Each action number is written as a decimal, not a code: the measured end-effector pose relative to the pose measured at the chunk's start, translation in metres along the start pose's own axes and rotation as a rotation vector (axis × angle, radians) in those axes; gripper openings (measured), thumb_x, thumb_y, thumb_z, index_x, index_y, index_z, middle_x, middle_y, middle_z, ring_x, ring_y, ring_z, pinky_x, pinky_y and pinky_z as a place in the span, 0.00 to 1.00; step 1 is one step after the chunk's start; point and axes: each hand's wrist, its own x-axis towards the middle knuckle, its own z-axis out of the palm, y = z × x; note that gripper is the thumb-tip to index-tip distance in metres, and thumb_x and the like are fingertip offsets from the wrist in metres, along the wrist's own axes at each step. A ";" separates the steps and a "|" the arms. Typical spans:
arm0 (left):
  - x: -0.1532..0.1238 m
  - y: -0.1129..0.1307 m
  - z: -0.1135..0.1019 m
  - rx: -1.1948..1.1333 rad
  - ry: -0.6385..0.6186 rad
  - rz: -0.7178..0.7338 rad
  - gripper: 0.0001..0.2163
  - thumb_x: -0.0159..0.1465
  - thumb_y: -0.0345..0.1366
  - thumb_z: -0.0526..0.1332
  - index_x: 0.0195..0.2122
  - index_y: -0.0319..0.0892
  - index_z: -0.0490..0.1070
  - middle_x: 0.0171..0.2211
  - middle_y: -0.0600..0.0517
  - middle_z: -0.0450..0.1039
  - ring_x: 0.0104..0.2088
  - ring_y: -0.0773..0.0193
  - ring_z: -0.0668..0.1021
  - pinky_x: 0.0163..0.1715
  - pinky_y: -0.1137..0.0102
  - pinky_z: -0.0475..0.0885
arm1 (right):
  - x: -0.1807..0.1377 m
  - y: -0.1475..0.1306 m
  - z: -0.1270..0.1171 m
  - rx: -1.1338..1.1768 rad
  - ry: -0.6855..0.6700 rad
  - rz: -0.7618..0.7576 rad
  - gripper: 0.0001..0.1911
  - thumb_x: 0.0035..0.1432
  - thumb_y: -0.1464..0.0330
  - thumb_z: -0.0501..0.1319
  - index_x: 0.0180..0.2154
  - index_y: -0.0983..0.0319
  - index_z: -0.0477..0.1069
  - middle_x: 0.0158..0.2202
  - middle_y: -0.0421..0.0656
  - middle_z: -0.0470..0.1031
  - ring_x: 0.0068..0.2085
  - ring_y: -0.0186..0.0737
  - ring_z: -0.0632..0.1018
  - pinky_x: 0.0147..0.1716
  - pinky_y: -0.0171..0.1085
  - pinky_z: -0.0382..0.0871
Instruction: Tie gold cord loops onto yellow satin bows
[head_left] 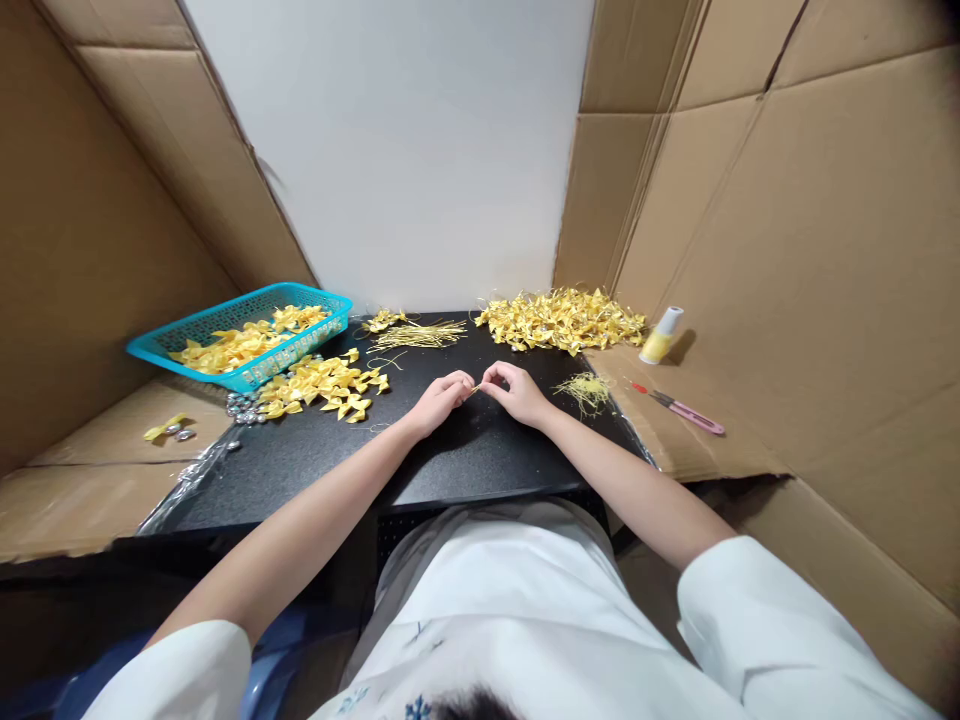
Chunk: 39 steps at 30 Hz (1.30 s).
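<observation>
My left hand [439,400] and my right hand [514,390] meet over the middle of the black table [465,460], fingertips pinched together on a small yellow piece [475,387] held between them. A pile of yellow ribbon bows [326,385] lies just to the left of my left hand. To the right of my right hand sits a small tuft of yellow thread scraps [586,388]. Both forearms rest low over the table's near edge.
A turquoise basket [247,340] of yellow bows stands at the back left. More yellow pieces [562,318] are heaped at the back right, gold strands [416,335] at the back centre. A yellow thread spool [661,335] and pink snips [686,410] lie on cardboard at right. Cardboard walls enclose the table.
</observation>
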 end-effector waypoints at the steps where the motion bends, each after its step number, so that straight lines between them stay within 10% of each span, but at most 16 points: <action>1: 0.000 0.001 0.000 -0.010 -0.009 0.002 0.08 0.52 0.36 0.56 0.19 0.39 0.62 0.28 0.54 0.61 0.25 0.71 0.59 0.25 0.73 0.56 | 0.000 0.000 0.000 0.014 0.000 0.008 0.07 0.56 0.67 0.60 0.28 0.62 0.66 0.28 0.38 0.68 0.31 0.34 0.68 0.35 0.35 0.63; 19: -0.001 0.011 0.005 -0.300 -0.143 -0.131 0.07 0.46 0.33 0.57 0.18 0.39 0.57 0.28 0.54 0.57 0.25 0.71 0.58 0.24 0.74 0.57 | 0.002 0.002 0.006 0.224 -0.079 0.118 0.16 0.53 0.54 0.60 0.27 0.61 0.65 0.25 0.36 0.65 0.27 0.32 0.65 0.31 0.34 0.63; 39: 0.002 0.006 0.006 -0.327 -0.053 -0.202 0.07 0.49 0.34 0.59 0.22 0.40 0.60 0.20 0.57 0.58 0.21 0.74 0.61 0.23 0.76 0.57 | -0.007 -0.010 0.003 -0.057 0.078 -0.128 0.04 0.54 0.71 0.61 0.32 0.63 0.76 0.27 0.40 0.73 0.27 0.33 0.70 0.32 0.34 0.66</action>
